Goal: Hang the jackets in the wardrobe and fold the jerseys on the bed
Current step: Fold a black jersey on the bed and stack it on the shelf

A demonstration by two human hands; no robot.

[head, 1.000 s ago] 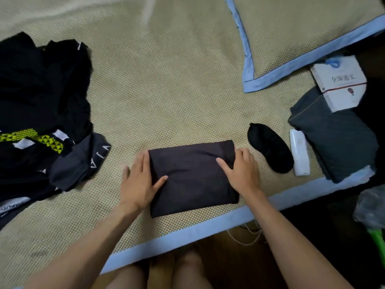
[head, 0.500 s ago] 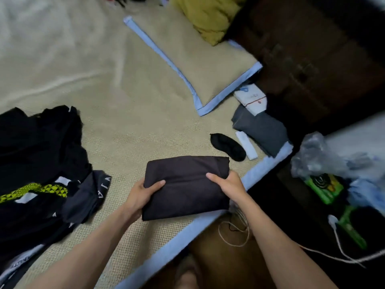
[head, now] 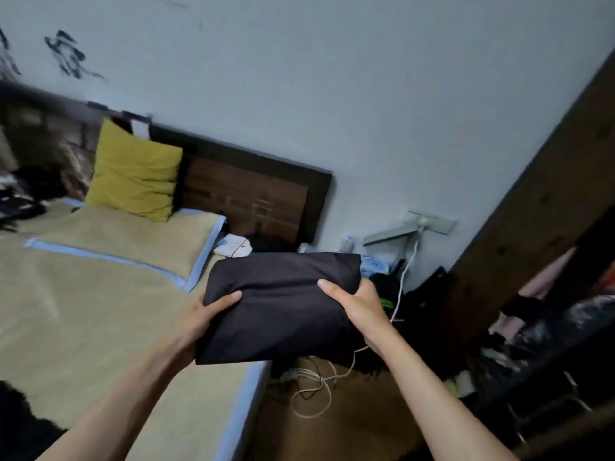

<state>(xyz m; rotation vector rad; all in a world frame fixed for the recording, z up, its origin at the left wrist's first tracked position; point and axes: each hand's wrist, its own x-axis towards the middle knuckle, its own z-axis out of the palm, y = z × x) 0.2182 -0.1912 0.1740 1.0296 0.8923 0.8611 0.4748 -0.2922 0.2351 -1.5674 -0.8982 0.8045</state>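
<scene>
The folded dark jersey (head: 283,304) was held in the air over the bed's (head: 100,311) blue-trimmed corner; the left hand (head: 203,314) gripped its left edge, thumb on top; the right hand (head: 357,302) gripped its right edge likewise; a yellow pillow (head: 133,174) leaned against the wooden headboard (head: 246,194); white cables (head: 312,390) lay tangled on the floor.

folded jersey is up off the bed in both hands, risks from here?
1. The folded dark jersey is held only at its ends by the left hand and right hand; its middle could sag and the fold open.
2. White cables lie loose on the floor beside the bed, a possible trip hazard.
</scene>
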